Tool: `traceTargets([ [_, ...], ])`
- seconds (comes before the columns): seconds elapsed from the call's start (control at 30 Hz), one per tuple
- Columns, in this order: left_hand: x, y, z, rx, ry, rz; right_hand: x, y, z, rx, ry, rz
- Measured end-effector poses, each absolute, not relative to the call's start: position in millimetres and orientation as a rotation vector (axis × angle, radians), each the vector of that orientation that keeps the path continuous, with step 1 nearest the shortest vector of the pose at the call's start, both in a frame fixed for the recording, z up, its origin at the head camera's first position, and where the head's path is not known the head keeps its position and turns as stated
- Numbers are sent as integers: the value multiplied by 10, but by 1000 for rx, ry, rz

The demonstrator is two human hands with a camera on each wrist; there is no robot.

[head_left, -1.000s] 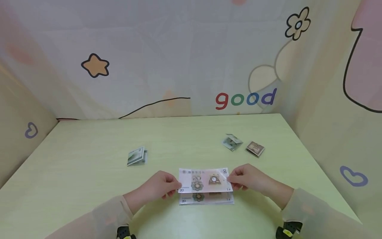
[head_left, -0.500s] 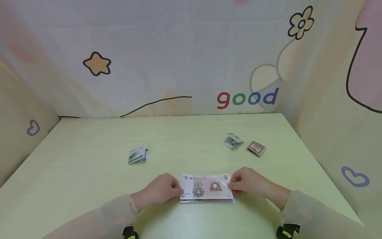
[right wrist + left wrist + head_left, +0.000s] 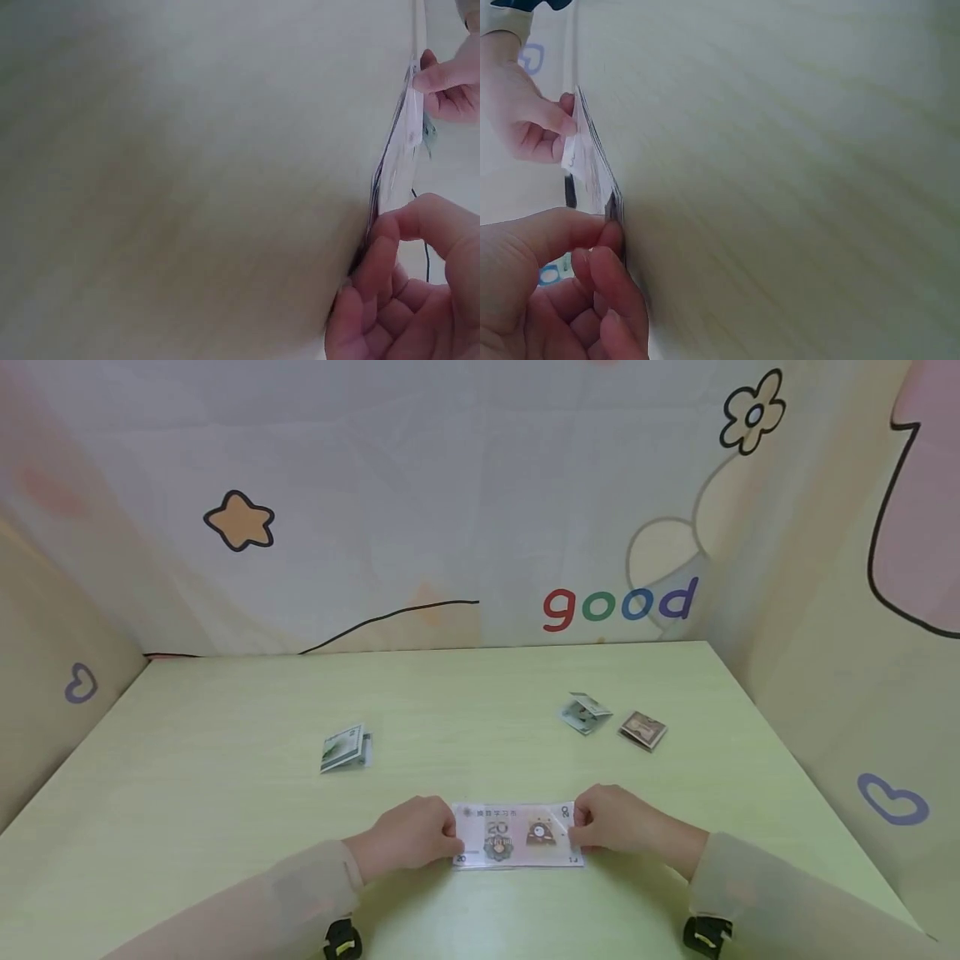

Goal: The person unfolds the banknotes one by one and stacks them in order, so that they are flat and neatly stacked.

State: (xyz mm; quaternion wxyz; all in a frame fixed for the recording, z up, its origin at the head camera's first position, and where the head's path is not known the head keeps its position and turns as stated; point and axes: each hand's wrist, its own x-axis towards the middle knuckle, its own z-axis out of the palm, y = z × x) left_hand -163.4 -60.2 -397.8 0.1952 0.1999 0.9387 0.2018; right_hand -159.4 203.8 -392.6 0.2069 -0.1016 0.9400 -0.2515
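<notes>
A pinkish-white play banknote [image 3: 517,835] marked 20 lies flat in front of me in the head view. My left hand [image 3: 420,833] pinches its left end between thumb and fingers, and my right hand [image 3: 611,820] pinches the right end. Beneath it are more notes; they show only as a thin layered edge [image 3: 598,139] in the left wrist view. There my left thumb [image 3: 562,229] presses against the near end of the notes. From the right wrist view, my right hand [image 3: 409,277] grips the other end, low against the table.
A folded green banknote [image 3: 345,749] sits to the left on the pale table [image 3: 187,827]. Further back on the right are another folded green note [image 3: 585,714] and a folded brown note [image 3: 642,731]. A printed cloth [image 3: 375,527] stands behind the table, with cloth sides too.
Both hands have come down and toward me with the top banknote. It now covers the notes underneath, which showed below its lower edge before. The folded notes have stayed put.
</notes>
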Motion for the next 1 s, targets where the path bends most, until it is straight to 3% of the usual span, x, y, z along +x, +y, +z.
traceTargets([
  [0.2, -1622, -525, -3957, 739, 2836, 223, -1564, 1993, -3920, -327, 2735, -454],
  [0.47, -1502, -475, -3985, 1307, 2923, -172, -1464, 1893, -3918, -567, 2957, -154],
  [0.77, -1458, -421, -3973, 1382, 2824, -305, -1377, 1812, -3944, -1035, 3003, 271],
  [1.0, -1487, -419, -3959, 1462, 2788, -480, -1189, 1751, -3973, -1113, 2892, 376],
])
